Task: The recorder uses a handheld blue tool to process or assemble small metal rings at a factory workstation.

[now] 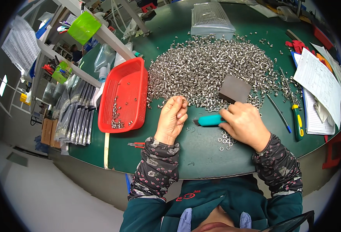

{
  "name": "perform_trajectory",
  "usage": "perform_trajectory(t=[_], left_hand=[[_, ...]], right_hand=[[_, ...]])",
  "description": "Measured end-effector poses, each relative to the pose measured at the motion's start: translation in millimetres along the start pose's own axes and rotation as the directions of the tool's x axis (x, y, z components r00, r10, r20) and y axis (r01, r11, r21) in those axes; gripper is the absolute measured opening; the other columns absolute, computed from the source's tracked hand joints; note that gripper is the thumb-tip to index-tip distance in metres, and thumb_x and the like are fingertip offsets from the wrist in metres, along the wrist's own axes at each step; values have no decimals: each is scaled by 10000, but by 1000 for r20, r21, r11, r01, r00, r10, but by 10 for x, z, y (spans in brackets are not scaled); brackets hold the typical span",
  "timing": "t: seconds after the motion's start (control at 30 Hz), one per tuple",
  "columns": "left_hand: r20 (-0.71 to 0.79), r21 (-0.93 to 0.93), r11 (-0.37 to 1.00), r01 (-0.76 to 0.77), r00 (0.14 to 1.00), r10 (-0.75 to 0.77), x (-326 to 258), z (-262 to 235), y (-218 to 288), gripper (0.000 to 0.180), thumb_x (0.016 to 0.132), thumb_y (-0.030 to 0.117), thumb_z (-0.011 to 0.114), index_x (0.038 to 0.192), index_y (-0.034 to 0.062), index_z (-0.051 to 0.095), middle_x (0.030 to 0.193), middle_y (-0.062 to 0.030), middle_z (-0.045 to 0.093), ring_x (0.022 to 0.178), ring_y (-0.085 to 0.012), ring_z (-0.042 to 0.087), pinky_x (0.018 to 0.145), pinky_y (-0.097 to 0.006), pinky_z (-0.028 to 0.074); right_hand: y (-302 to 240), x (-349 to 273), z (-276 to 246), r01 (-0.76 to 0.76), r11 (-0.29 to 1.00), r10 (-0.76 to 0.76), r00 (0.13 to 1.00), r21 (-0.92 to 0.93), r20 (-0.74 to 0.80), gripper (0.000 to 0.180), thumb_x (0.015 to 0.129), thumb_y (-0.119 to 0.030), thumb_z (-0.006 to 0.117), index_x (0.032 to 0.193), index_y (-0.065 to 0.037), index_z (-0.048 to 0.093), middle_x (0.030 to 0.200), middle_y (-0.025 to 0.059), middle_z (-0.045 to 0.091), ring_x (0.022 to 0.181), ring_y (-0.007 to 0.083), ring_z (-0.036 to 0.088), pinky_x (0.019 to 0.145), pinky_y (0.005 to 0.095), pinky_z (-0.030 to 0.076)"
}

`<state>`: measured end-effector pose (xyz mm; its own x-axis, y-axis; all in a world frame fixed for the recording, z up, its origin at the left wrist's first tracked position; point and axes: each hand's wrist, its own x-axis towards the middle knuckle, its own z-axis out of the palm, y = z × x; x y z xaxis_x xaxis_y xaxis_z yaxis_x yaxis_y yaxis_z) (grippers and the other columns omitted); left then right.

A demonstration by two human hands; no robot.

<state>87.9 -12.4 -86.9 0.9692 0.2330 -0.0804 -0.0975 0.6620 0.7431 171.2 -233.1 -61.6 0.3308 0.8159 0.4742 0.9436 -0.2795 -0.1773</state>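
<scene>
In the head view, the left hand [172, 118] has its grip pinched on a small metal piece [184, 101] beside the heap of metal rings [213, 63] on the green table [213, 162]; the right hand [243, 124] grips a teal tool [210, 120].

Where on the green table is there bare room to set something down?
Between the right sleeve and screwdriver; also between that sleeve and the left sleeve, in front of the loose rings, barring small scraps. The metal pile crowds the middle.
</scene>
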Motion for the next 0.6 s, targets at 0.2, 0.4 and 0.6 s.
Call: perform_trajectory(t=[0.2,0.4,0.6], left_hand=[[4,40,999,-13,1000,13,-13,25,-15,105,912,149,491,922,56,539,783,-30,488,501,-31,344,387,-149,250],[25,84,996,0,1000,-2,-10,11,-27,90,901,136,510,903,57,554,755,-13,523,480,-24,332,382,-148,241],[4,147,989,-11,1000,11,-38,30,-33,110,876,141,555,892,33,569,693,-5,516,459,-19,320,378,-148,238]], right_hand=[[-18,39,-82,-195,958,213,975,208,-64,205,722,-218,655,830,-61,580,671,91,538,645,278,566,550,393,443],[-27,28,-58,-252,918,263,965,306,5,239,771,-260,612,900,-60,603,709,115,580,658,303,582,566,402,452],[-2,21,-31,-279,898,277,959,340,58,244,779,-267,602,899,-54,608,717,123,593,657,305,585,574,404,455]])
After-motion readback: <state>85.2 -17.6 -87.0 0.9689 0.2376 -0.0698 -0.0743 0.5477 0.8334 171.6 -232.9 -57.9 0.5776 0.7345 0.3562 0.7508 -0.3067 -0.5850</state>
